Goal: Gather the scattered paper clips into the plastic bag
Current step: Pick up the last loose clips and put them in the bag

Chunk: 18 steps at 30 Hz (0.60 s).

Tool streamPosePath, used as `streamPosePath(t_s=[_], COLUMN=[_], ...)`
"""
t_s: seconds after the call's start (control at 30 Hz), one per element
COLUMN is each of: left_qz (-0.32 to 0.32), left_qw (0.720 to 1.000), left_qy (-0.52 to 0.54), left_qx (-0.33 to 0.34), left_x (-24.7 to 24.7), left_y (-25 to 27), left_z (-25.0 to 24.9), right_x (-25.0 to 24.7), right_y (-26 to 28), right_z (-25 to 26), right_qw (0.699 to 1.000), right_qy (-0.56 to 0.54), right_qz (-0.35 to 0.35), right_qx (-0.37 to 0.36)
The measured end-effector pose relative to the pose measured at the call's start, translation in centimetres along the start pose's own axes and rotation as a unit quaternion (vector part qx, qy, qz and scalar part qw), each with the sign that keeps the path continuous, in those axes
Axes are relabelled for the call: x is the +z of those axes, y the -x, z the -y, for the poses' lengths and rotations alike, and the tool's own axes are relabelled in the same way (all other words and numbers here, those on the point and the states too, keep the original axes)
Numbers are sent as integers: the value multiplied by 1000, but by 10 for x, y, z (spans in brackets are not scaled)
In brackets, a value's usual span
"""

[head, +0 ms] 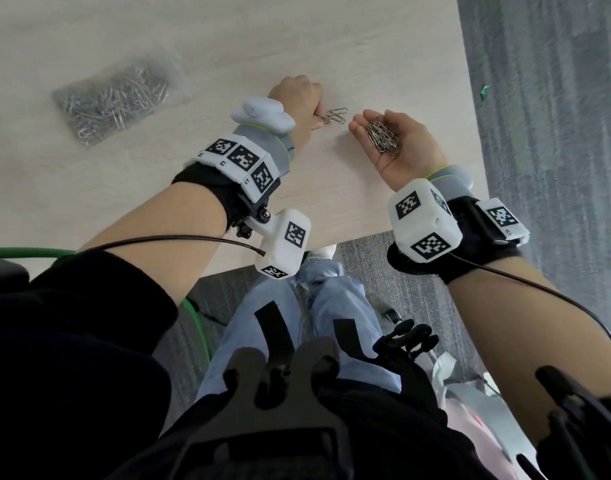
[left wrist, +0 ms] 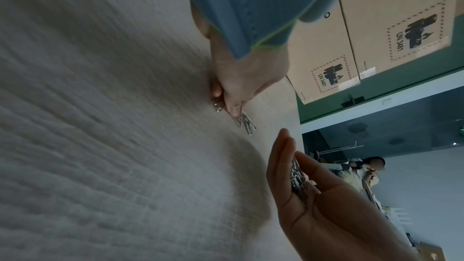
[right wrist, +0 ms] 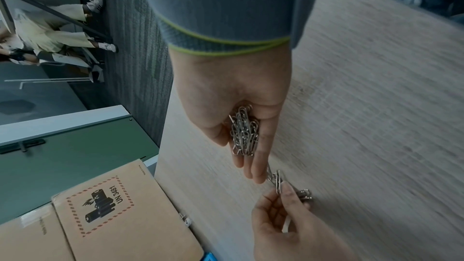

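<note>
My right hand (head: 399,142) lies palm up, fingers relaxed and cupped, with a heap of paper clips (head: 382,136) resting in the palm; just beside its fingertips my left hand (head: 299,100) pinches a few loose clips (head: 337,114) lying on the table (head: 228,46); the plastic bag (head: 118,95), full of clips, sits well apart beyond my left wrist.

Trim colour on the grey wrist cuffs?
Lime green, a thin line along the edge of the grey cuff. Clearest in the right wrist view.
</note>
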State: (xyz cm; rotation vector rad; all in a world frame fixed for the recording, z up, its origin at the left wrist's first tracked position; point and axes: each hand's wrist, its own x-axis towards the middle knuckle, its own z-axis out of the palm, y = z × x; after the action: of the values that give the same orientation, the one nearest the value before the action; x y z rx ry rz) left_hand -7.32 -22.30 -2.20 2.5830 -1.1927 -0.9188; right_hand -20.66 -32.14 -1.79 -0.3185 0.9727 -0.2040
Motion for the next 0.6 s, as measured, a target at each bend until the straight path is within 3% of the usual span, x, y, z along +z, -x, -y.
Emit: streamPosePath(t_s=[0.33,0.43,0.6], left_qz=[49,36,-40], left_qw=[998,999,983], left_qy=[-11,6,160], left_qx=[24,19,76], left_x=[-8,-11,-19], left_y=[-7,-6,2], left_z=[2,6,5], right_x=[2,2,5], right_y=[-7,-10,-15], right_z=[5,5,6], right_qw=[1000,1000,999], right_qy=[19,22,42], right_qz=[-4,-9,-4], right_qx=[7,4,9])
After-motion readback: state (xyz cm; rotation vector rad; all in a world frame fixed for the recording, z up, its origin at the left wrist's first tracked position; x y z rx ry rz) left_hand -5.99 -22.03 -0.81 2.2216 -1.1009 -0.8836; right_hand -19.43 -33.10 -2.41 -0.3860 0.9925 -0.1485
